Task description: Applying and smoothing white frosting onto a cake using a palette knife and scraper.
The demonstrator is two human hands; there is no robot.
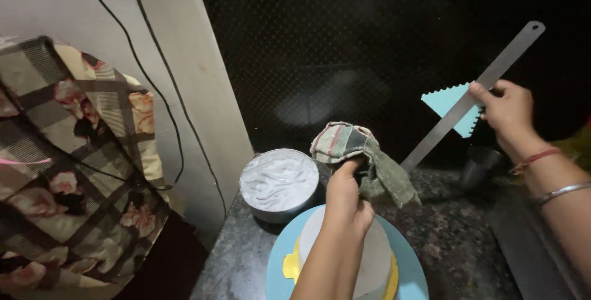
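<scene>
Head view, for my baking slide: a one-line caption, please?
Left hand grips a striped cloth above a cake; right hand holds a metal ruler.

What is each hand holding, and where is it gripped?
Left hand grips a bunched checked cloth near its middle; right hand holds a long metal scraper and blue comb mid-length.

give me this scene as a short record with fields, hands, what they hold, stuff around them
left hand: left hand grips a striped green and red cloth above the cake
right hand: right hand holds a long flat metal scraper blade and a light blue toothed plastic comb, raised to the right
cake: round white-frosted cake on a yellow board, set on a light blue turntable
bowl: round metal bowl of white cream, left of the cake
surface: dark speckled stone counter
left edge: checked floral fabric
</scene>
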